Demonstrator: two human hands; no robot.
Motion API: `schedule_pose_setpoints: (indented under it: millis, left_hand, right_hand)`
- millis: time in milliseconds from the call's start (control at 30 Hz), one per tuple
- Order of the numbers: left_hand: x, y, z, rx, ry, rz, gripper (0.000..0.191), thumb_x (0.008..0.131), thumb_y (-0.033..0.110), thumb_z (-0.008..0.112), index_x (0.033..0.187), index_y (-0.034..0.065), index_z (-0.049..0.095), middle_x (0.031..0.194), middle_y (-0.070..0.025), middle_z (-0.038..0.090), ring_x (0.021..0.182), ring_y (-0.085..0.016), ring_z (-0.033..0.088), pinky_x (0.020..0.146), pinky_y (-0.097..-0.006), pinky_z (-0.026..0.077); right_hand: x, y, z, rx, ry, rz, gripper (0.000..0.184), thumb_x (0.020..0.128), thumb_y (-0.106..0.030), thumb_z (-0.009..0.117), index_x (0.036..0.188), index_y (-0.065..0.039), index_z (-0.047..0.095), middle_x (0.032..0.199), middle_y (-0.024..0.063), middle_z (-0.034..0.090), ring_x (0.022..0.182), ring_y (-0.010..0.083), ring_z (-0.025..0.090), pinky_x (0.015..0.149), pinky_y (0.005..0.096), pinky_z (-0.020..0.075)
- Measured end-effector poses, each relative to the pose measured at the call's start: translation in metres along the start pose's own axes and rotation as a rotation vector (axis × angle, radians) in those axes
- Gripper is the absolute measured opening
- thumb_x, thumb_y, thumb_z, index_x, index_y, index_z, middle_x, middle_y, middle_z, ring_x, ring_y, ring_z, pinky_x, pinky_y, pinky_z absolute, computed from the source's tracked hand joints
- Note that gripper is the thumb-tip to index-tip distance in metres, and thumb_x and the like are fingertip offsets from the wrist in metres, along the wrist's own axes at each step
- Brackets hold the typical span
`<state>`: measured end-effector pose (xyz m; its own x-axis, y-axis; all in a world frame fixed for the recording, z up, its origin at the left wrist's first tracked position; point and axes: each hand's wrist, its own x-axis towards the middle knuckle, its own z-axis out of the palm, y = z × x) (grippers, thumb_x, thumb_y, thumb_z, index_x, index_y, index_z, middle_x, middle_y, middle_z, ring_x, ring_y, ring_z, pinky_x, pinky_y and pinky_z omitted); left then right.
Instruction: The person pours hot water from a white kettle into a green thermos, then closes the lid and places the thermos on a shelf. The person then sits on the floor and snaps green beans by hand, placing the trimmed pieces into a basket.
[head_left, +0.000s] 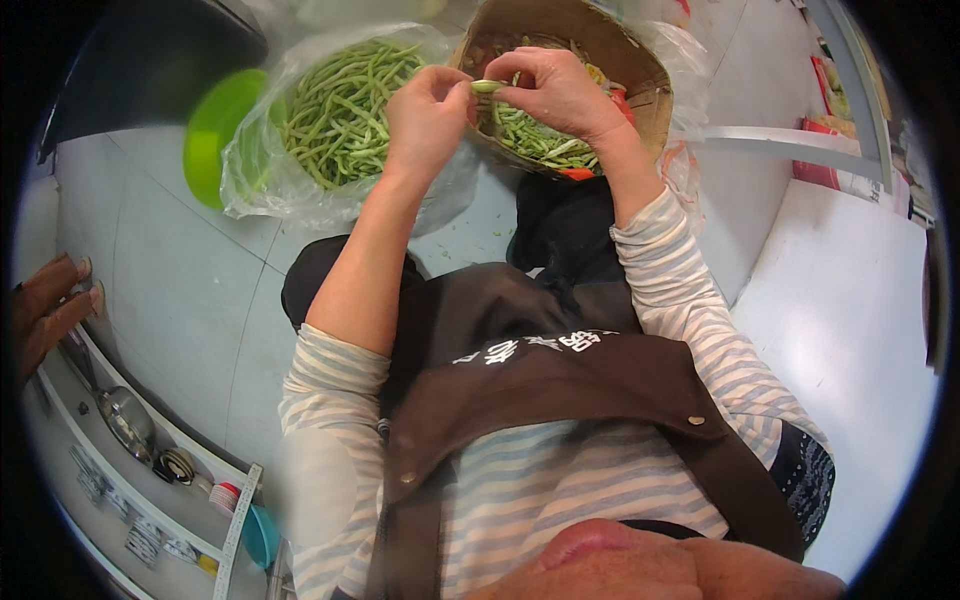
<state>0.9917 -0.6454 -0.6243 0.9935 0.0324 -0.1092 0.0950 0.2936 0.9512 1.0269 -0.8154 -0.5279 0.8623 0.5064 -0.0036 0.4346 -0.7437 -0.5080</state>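
Note:
Between the fingertips of both hands is a short green bean pod (487, 87). My left hand (433, 112) pinches its left end, while my right hand (559, 88) grips the right end with thumb and fingers. Below them stands a cardboard box (651, 97), holding bean trimmings (536, 139) and some red and orange wrappers. To the left, a clear plastic bag (251, 176) gapes around a large heap of long green beans (337, 112). My left wrist passes in front of the bag's right side.
A lime-green plastic basin (214, 142) sits partly behind the bag. Metal shelving (240, 517) with a ladle (127, 420) and bowls runs along the lower left, near another person's feet (56, 304). A white surface (840, 300) and a rack (795, 142) are at right.

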Motion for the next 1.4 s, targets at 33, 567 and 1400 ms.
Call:
schedule_pose_setpoints:
  millis: [33, 567, 1400]
  left_hand:
    - [0.001, 0.002, -0.001, 0.022, -0.015, -0.013, 0.015, 0.092, 0.010, 0.065, 0.097, -0.0015, 0.073, 0.078, -0.0068, 0.074, 0.068, -0.013, 0.068, 0.064, -0.0297, 0.053]
    - [0.010, 0.013, 0.017, -0.236, -0.056, -0.231, 0.011, 0.097, 0.007, 0.067, 0.101, -0.0019, 0.072, 0.091, -0.0068, 0.072, 0.077, -0.012, 0.065, 0.072, -0.0245, 0.052]
    - [0.028, -0.026, 0.029, -0.249, 0.305, -0.324, 0.011, 0.100, 0.009, 0.062, 0.102, -0.0011, 0.062, 0.084, -0.0085, 0.065, 0.071, -0.017, 0.062, 0.065, -0.0278, 0.050]
  right_hand:
    - [0.000, 0.001, 0.001, 0.009, 0.006, 0.002, 0.018, 0.089, -0.015, 0.079, 0.104, -0.005, 0.075, 0.088, 0.0009, 0.068, 0.070, 0.0084, 0.058, 0.065, 0.0257, 0.0503]
    - [-0.001, 0.018, -0.011, -0.001, 0.090, -0.030, 0.018, 0.085, -0.005, 0.078, 0.102, -0.004, 0.075, 0.085, 0.0005, 0.069, 0.068, 0.0071, 0.057, 0.063, 0.0240, 0.0496]
    - [-0.025, 0.115, -0.072, 0.961, 0.979, 0.310, 0.021, 0.089, -0.013, 0.080, 0.108, -0.007, 0.074, 0.087, 0.0048, 0.070, 0.070, 0.0110, 0.065, 0.063, 0.0245, 0.0506]
